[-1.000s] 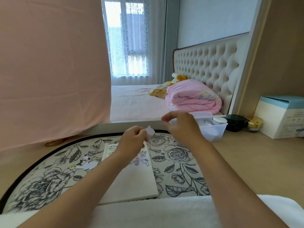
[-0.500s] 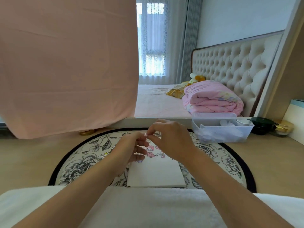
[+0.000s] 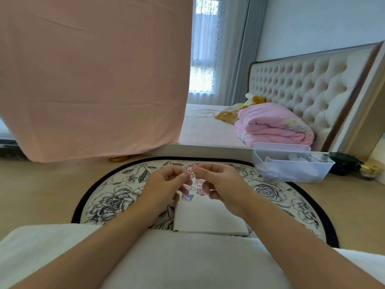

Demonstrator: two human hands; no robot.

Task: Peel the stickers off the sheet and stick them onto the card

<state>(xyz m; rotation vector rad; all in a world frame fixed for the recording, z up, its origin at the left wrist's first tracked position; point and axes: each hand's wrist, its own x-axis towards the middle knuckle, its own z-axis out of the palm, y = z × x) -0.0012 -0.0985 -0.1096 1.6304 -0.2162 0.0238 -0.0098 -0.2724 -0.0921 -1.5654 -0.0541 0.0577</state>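
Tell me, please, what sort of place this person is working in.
Most likely a home bedroom: a bed with a tufted headboard carries a folded pink quilt, and a curtained window lets in daylight behind it.

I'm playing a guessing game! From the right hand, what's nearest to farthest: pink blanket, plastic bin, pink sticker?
From the right hand:
1. pink sticker, at its fingertips.
2. plastic bin, off to the right.
3. pink blanket, beyond it on the bed.

Pink sticker [image 3: 190, 170] pinched above flat white card [image 3: 208, 217].
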